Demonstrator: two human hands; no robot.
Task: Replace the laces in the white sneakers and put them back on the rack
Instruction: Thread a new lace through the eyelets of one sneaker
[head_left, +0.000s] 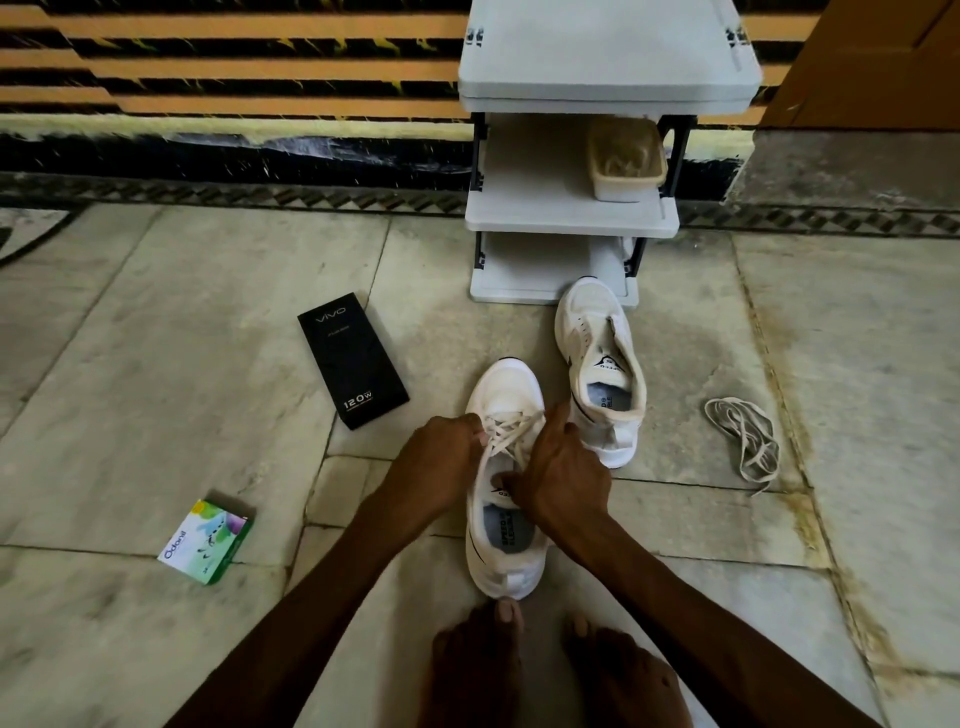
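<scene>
Head view, looking down: the lacing step is in hand on the near sneaker (506, 384), which stands on the floor (156, 291) in front of the rack (571, 221), toe toward it. The left grip (441, 457) pinches the lace (511, 423) at the criss-crossed eyelets. The right grip (563, 478) is curled at the tongue and steadies the shoe, with its forefinger reaching toward the lace. Whether the lace is being drawn out or threaded in cannot be told. The far sneaker (587, 312) carries no lace and lies closer to the rack, its toe touching the bottom shelf. A loose lace (743, 441) lies in a heap right of the rack's front, well apart from both shoes. Judgement: the task is at an early to middle stage, with neither shoe finished nor shelved. The next move calls for working the lace through one eyelet at a time, with the shoe held firmly so it does not skid. A lidded tub (626, 156) sits on the rack's middle shelf. A black box (353, 358) and a green box (208, 540) lie left of the rack. The floor is worn, stained stone slabs. A striped wall (234, 67) runs behind the rack.
</scene>
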